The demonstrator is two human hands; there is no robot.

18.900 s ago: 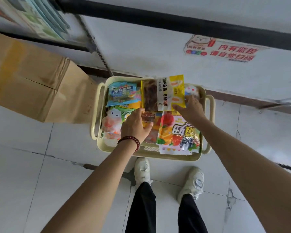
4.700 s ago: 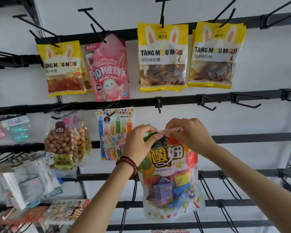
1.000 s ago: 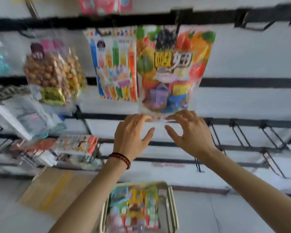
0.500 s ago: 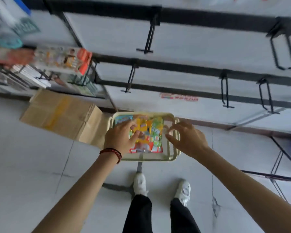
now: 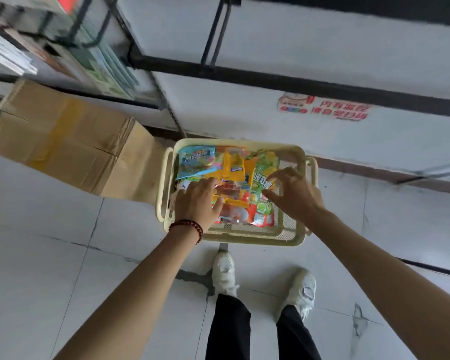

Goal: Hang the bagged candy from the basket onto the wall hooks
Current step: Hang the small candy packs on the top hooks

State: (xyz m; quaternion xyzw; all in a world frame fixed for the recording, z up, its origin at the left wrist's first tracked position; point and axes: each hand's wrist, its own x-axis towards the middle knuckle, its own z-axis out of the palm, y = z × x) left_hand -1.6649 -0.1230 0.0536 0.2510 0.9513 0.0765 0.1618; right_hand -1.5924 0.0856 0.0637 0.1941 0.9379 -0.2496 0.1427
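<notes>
A cream plastic basket (image 5: 247, 240) stands on the floor against the wall, holding several candy bags. A blue bag (image 5: 196, 161) lies at its back left, a yellow bag (image 5: 234, 170) in the middle and a green bag (image 5: 263, 178) to the right. My left hand (image 5: 199, 200), with a red bead bracelet on the wrist, rests fingers apart on the yellow bag. My right hand (image 5: 292, 193) hovers spread over the green bag's right edge. Neither hand has closed on a bag. An empty black wall hook (image 5: 216, 35) juts out above.
A taped cardboard box (image 5: 63, 139) lies on the floor left of the basket. Hanging goods (image 5: 37, 48) fill the top left. My white shoes (image 5: 225, 271) stand just in front of the basket. A red-lettered sticker (image 5: 325, 109) is on the wall.
The view has dropped from the hung fruit-candy bag to the floor basket. Both hands have come down from that bag into the basket and moved closer to its bags.
</notes>
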